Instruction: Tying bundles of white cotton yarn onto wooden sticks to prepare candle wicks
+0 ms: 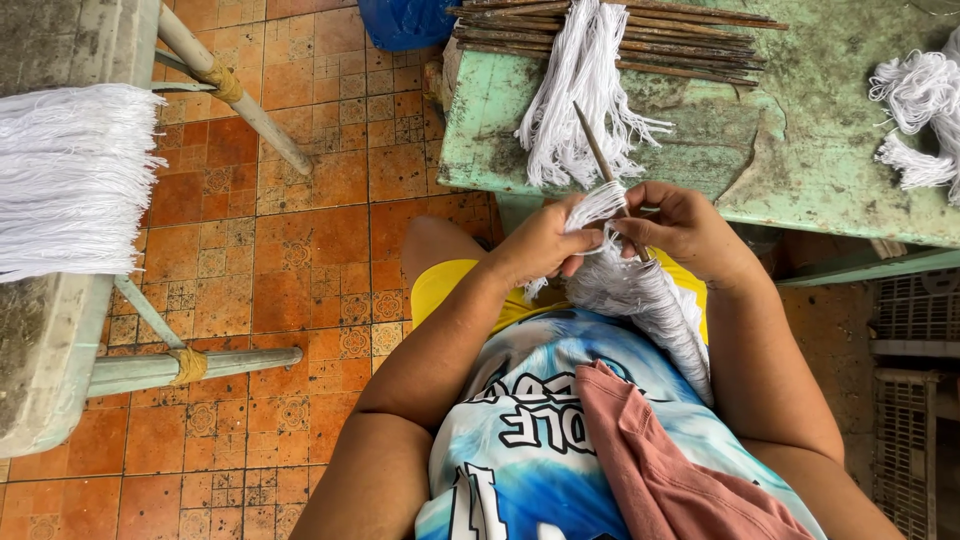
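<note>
My left hand (541,243) pinches a tuft of white cotton strands (598,204) just in front of my lap. My right hand (683,225) grips a thin brown stick (596,146) that points up and away over the table edge. Both hands meet around the same bundle. A long tail of white strands (650,310) hangs from them down across my lap. On the worn green table (800,140) lies another bunch of white strands (578,95), draped over a row of several brown sticks (690,40).
A fringe of white strands (70,175) hangs off a grey bench at the left, above bamboo legs (235,100). More loose white strands (920,115) lie at the table's right. A blue tub (405,20) stands on the orange tiled floor.
</note>
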